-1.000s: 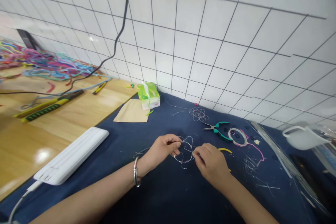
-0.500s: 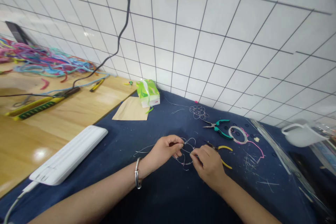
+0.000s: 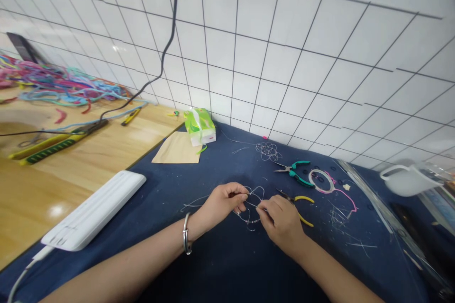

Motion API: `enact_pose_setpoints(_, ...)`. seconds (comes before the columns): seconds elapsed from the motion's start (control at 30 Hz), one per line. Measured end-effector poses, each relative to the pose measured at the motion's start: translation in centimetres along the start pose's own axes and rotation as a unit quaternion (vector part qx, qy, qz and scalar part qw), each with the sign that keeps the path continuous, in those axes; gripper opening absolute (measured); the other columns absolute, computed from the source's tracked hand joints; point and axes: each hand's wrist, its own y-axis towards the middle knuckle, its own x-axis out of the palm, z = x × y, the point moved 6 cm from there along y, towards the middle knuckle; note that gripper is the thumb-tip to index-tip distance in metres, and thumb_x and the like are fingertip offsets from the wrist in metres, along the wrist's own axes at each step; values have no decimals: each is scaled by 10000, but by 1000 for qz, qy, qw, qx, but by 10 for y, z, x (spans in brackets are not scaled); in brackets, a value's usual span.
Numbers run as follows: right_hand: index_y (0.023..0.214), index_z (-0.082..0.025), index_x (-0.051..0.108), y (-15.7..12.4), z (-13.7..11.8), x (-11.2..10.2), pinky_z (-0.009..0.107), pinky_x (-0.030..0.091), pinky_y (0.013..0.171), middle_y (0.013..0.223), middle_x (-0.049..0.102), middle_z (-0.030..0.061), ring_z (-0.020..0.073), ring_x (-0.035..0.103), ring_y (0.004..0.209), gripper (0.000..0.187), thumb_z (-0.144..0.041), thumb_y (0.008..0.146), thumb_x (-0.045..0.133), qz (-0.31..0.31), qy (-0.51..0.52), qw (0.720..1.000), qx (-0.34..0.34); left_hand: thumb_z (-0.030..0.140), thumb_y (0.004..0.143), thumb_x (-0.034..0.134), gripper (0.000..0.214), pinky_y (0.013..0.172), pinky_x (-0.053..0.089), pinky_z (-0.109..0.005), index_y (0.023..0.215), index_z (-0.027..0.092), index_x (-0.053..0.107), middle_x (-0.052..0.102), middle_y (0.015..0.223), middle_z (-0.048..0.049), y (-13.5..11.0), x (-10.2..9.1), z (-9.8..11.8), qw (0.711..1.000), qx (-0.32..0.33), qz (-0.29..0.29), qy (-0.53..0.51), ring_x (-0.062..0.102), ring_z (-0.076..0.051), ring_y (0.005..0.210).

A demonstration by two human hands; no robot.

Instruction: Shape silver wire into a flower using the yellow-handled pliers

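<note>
Between my hands is a thin silvery wire [image 3: 256,190] bent into loops, with small beads along its lower curve. My left hand [image 3: 227,199], a silver bangle on its wrist, pinches the wire's left side between thumb and fingertips. On the right side, my right hand [image 3: 280,218] is closed with its fingertips on the wire; its knuckles hide the exact grip. A loose tail of wire trails left from behind my left hand over the dark blue cloth. Just beyond my right hand lie yellow-handled pliers [image 3: 304,198], partly covered by it.
Teal-handled pliers [image 3: 298,177], a coiled looped wire piece [image 3: 268,151] and a pale ring-shaped spool [image 3: 313,181] lie farther back. Wire scraps are scattered at right, near a white cup [image 3: 408,184]. A white power bank [image 3: 95,213], tissue pack [image 3: 199,128] and brown paper [image 3: 176,149] are left.
The view has shifted very slightly. Both hands keep their pinch on the looped wire, with the right hand moved barely to the left.
</note>
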Motion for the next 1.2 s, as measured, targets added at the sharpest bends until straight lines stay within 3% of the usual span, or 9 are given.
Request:
enact_pose_setpoints(0.83, 785, -177, 556, -2, 3, -11, 294, 352, 639, 669, 518, 21, 138, 447, 653, 62, -154, 816, 508, 64, 54, 996, 20, 277, 764, 566, 175, 558, 463, -238, 848, 124, 573, 604, 598, -8, -3, 5, -3, 1000, 1, -21, 8, 548, -102, 538)
enact_pose_setpoints(1.03, 803, -176, 546, -2, -2, -5, 304, 370, 662, 695, 541, 23, 141, 468, 677, 50, -134, 803, 519, 53, 46, 997, -19, 276, 769, 566, 172, 547, 454, -224, 833, 116, 571, 609, 601, -16, -2, 4, -2, 999, -6, -20, -25, 549, -98, 540)
enact_pose_setpoints(1.2, 853, -172, 557, -6, -7, 2, 336, 378, 681, 709, 561, 36, 165, 485, 704, 65, -151, 797, 532, 35, -21, 996, -81, 261, 777, 556, 152, 550, 455, -228, 826, 118, 572, 609, 606, -18, -2, 4, -4, 1000, -6, -22, -22, 547, -96, 539)
